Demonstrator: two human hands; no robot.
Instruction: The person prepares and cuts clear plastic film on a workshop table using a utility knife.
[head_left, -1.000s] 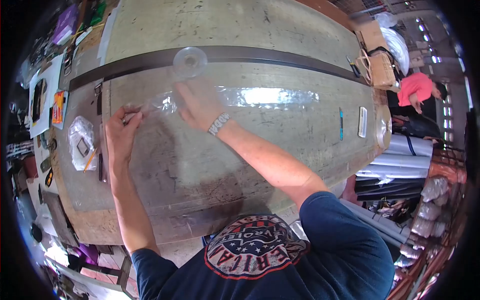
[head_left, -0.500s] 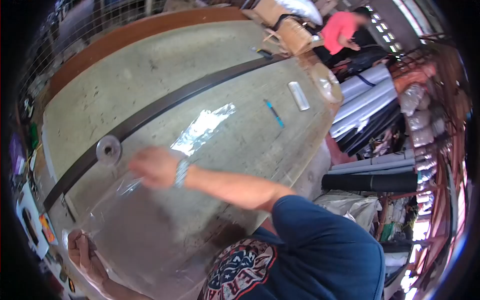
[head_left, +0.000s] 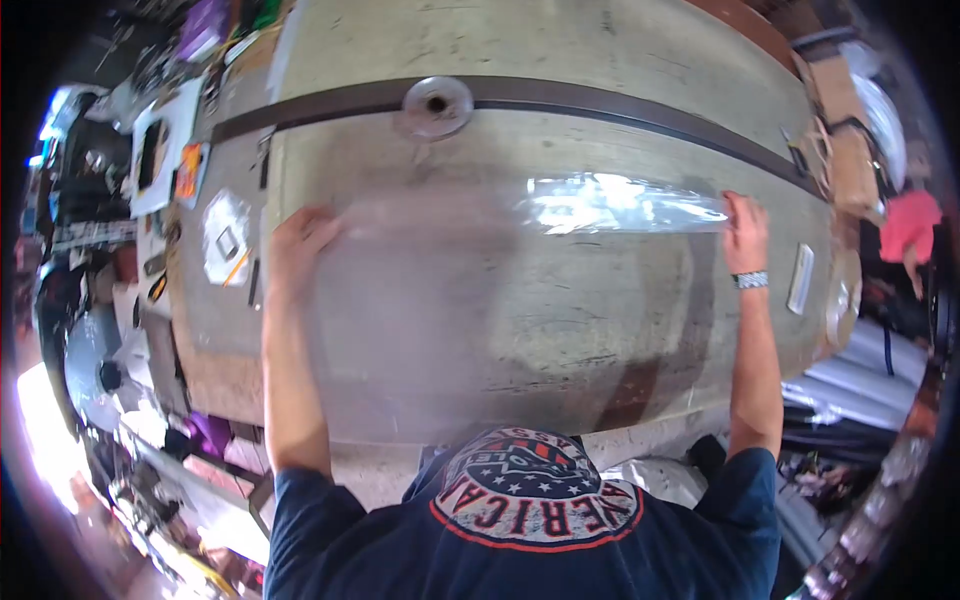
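Observation:
A sheet of clear plastic film (head_left: 620,205) stretches across the worktable between my two hands, its right part glaring with reflected light. My left hand (head_left: 305,240) is closed at the film's left end, fingers pinched together. At the opposite end, my right hand (head_left: 745,225) grips the gathered film between thumb and fingers; a patterned band circles that wrist. Beyond the film, a clear round roll with a dark centre (head_left: 437,107) rests over a long dark bar (head_left: 620,112). The film's lower edges are too transparent to trace.
The worktable (head_left: 560,330) spans the view. A pale flat bar (head_left: 800,278) lies near its right end. On the left are a small plastic bag (head_left: 227,238) and a white panel (head_left: 165,150). Cardboard boxes (head_left: 850,165), a person in pink (head_left: 910,228) and silvery rolls (head_left: 870,355) are at right.
My view has turned toward the table's left side. My right hand has moved right, away from the round roll, and now holds the film's right end. The film is drawn out between both hands.

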